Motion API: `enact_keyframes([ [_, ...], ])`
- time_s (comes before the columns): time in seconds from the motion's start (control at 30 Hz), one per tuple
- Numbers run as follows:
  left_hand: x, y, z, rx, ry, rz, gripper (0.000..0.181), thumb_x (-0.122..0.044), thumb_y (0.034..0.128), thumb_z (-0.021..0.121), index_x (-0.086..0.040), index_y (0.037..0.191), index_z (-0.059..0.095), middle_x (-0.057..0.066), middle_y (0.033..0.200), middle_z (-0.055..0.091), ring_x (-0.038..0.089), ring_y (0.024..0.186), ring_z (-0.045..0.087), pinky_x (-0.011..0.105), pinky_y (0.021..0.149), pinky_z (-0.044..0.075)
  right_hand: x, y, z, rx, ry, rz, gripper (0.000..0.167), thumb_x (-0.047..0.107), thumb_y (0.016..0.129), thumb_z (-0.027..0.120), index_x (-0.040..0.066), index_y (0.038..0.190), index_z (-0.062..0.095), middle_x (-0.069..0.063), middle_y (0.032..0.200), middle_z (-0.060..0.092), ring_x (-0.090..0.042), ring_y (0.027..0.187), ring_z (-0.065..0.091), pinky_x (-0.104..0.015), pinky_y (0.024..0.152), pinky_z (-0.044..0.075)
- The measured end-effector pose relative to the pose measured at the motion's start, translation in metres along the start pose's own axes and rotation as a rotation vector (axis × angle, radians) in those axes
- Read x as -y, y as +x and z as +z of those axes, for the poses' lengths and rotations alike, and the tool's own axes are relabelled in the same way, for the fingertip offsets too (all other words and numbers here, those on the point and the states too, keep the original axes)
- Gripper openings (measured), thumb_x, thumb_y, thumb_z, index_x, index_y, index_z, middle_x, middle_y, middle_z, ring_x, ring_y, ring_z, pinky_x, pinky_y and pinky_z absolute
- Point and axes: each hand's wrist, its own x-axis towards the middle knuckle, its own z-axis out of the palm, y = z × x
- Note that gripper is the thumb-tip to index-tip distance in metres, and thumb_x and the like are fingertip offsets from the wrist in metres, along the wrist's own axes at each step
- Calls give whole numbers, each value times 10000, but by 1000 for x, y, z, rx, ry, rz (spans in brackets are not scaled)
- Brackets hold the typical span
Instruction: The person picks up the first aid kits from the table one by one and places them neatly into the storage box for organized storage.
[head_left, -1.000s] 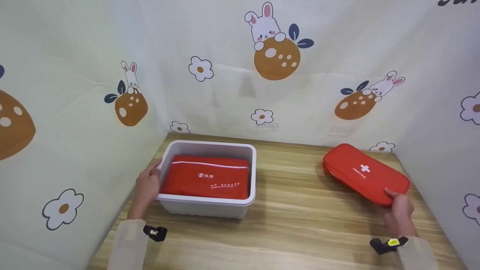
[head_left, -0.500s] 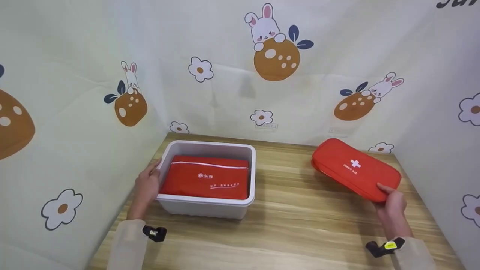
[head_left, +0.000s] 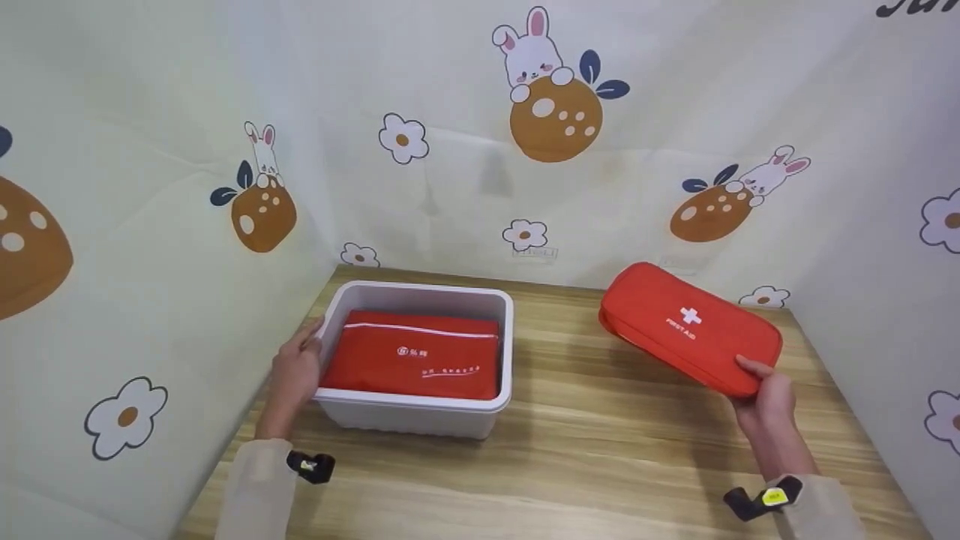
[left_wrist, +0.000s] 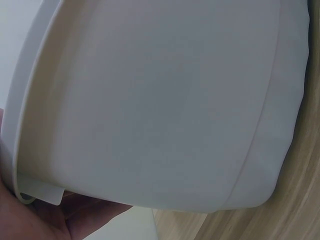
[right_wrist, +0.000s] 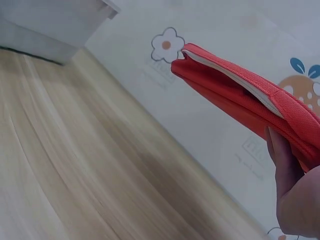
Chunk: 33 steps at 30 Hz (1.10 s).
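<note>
My right hand (head_left: 772, 405) grips the near right corner of a red first aid pouch (head_left: 652, 300), thumb on top and fingers beneath. The pouch is held tilted above the table; in the right wrist view its zip edge (right_wrist: 235, 77) gapes a little. On the left stands a light grey plastic bin (head_left: 405, 416). My left hand (head_left: 296, 367) holds the bin's left rim. In the left wrist view fingers (left_wrist: 95, 215) curl under that rim beside the bin wall (left_wrist: 165, 110). Inside the bin lies another red pouch (head_left: 420, 356) with white lettering and a white line.
The wood-grain table (head_left: 570, 465) has walls of printed cloth (head_left: 450, 187) at its back and both sides. Bare table lies between the bin and the held pouch. Black wrist cameras sit on both wrists.
My right hand has carried the first aid pouch leftward and slightly up, toward the bin. The left hand, the bin and the pouch inside it have stayed in place.
</note>
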Motion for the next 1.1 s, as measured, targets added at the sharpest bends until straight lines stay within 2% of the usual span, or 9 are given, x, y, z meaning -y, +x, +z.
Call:
enact_keyframes([
  [0.17,-1,0,0,8,-4,-4,517,-242,1082,268,-193,1596,267,117,1673,231,365,1557,183,597,1243,193,-2,-6,10,36,-22,-18,779,54,1001,509,284,1618,92,111,1238,491,-39,954,637,-229,798,583],
  [0.33,0,0,-1,-27,-16,21,509,-198,1068,273,-151,1570,338,150,1644,290,371,1536,244,565,1252,203,-6,-12,20,80,-7,-39,638,45,1021,438,228,1571,173,87,1096,586,-66,914,675,-239,804,583],
  [0.4,0,0,-1,-34,-19,23,507,-186,1065,273,-144,1564,354,159,1636,303,371,1532,253,558,1254,201,-8,-14,24,105,-8,-44,610,44,1024,421,205,1556,170,81,1089,592,-72,921,677,-239,814,581],
  [0.67,2,0,-1,0,-19,5,509,-219,1081,260,-199,1588,297,136,1663,250,355,1554,199,573,1256,177,-14,-26,40,176,-57,-35,687,54,1033,403,199,1615,67,85,1185,543,-53,987,660,-218,873,571],
  [1.1,1,1,0,-5,-9,10,509,-215,1081,259,-205,1589,292,140,1661,255,365,1550,207,588,1245,191,-27,-43,63,269,-174,-37,609,71,1034,424,166,1563,137,87,1172,593,-64,1042,657,-221,926,554],
])
